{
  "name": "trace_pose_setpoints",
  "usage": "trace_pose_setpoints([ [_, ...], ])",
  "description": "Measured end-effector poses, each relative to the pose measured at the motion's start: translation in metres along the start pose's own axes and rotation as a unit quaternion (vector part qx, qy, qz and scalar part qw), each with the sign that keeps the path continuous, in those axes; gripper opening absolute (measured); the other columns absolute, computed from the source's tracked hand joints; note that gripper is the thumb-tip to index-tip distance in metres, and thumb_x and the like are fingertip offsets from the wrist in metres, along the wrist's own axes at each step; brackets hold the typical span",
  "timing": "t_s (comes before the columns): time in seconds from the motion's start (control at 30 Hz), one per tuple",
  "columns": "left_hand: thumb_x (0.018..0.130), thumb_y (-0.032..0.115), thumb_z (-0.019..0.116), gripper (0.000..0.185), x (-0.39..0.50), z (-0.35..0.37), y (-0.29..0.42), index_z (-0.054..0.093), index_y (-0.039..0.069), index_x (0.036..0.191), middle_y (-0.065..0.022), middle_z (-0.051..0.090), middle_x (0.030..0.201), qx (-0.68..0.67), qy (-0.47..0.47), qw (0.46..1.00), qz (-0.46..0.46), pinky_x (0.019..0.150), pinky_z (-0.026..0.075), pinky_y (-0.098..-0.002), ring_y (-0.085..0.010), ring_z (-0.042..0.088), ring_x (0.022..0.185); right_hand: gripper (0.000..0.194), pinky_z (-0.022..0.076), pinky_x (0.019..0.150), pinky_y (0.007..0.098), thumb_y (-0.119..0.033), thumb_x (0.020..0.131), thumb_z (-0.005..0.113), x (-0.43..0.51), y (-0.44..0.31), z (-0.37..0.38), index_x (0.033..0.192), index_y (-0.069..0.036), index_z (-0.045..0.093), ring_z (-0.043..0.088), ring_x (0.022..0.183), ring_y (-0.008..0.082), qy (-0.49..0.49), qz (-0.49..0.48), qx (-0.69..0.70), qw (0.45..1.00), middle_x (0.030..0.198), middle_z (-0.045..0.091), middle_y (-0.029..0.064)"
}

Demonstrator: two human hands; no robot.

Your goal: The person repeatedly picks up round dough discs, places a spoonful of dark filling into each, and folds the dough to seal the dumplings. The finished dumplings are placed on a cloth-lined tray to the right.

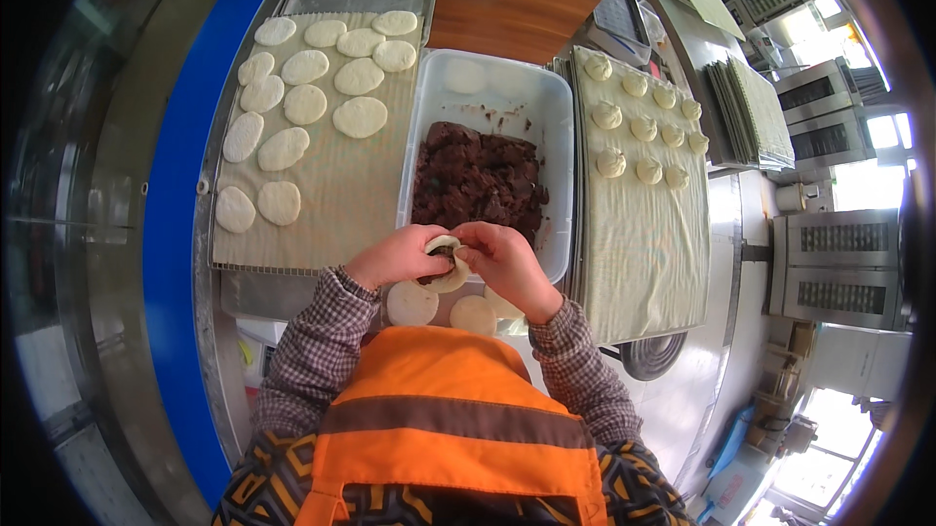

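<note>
Between my two hands is a round dough wrapper with dark filling showing in its middle. My left hand cups its left side, the thumb on the filling. At its right edge, my right hand pinches the rim with thumb and fingertips. Just beyond the hands stands a translucent plastic tub with a mound of dark reddish-brown paste. Flat dough rounds lie on a cloth-lined tray at the left. Several pleated filled buns sit in rows on the cloth-covered tray at the right.
More dough rounds lie close to my body, below the hands. A wood-grain box stands behind the tub. The left tray and the right stack of trays flank the tub. A round stool is at the lower right.
</note>
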State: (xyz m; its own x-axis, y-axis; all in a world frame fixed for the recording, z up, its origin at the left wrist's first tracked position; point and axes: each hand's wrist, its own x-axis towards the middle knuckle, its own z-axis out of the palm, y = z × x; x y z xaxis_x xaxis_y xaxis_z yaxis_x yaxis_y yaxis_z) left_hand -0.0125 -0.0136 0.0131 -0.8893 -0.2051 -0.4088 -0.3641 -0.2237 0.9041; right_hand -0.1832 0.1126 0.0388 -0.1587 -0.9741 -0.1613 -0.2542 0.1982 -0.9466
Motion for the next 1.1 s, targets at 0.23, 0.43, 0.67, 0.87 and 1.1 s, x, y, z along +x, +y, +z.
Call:
trace_pose_setpoints([
  [0.23,0.093,0.017,0.067,0.031,0.007,0.017,-0.009,0.061,0.005,0.121,-0.0007,0.065,0.107,-0.168,0.076,0.983,0.001,0.082,0.051,-0.024,-0.0081,0.06,0.097,0.014,0.051,0.063,0.027,-0.002,0.088,0.068,-0.004,0.009,-0.014,0.1,0.003,0.063,0.061,0.071,0.0133,0.03,-0.011,-0.014,0.999,0.082,0.064,0.0076],
  [0.43,0.092,0.013,0.065,0.03,0.017,0.023,-0.011,0.061,0.003,0.121,-0.0021,0.066,0.105,-0.038,0.069,0.997,0.014,0.082,0.051,-0.027,-0.01,0.061,0.094,0.014,0.049,0.059,0.0277,-0.002,0.089,0.066,-0.003,0.021,-0.018,0.101,0.004,0.063,0.058,0.064,0.0119,-0.011,0.001,0.002,1.0,0.076,0.064,0.0077],
  [0.67,0.09,0.008,0.065,0.038,0.019,0.016,-0.006,0.057,0.004,0.127,-0.0043,0.064,0.111,-0.089,0.006,0.996,-0.015,0.088,0.051,-0.0291,-0.0115,0.06,0.102,0.016,0.0503,0.059,0.0271,-0.003,0.09,0.066,-0.004,0.02,-0.022,0.103,0.005,0.063,0.063,0.067,0.0112,-0.036,0.0,0.002,0.999,0.076,0.065,0.0085],
  [0.87,0.089,0.004,0.065,0.042,0.008,0.022,-0.011,0.054,0.004,0.129,-0.0045,0.062,0.113,-0.173,0.094,0.98,0.033,0.088,0.052,-0.0295,-0.013,0.06,0.104,0.011,0.0515,0.059,0.0245,-0.004,0.092,0.065,-0.004,0.021,-0.009,0.098,0.004,0.062,0.067,0.071,0.0121,0.031,0.076,0.189,0.979,0.076,0.065,0.0073],
  [1.1,0.087,0.009,0.064,0.038,0.007,0.006,-0.002,0.059,0.006,0.124,-0.0024,0.065,0.104,0.056,0.06,0.996,-0.039,0.065,0.054,-0.029,-0.0129,0.063,0.084,0.012,0.0511,0.061,0.0282,-0.005,0.088,0.069,-0.001,0.018,0.004,0.097,0.002,0.063,0.066,0.07,0.0154,0.076,-0.107,-0.162,0.978,0.079,0.065,0.0087],
])
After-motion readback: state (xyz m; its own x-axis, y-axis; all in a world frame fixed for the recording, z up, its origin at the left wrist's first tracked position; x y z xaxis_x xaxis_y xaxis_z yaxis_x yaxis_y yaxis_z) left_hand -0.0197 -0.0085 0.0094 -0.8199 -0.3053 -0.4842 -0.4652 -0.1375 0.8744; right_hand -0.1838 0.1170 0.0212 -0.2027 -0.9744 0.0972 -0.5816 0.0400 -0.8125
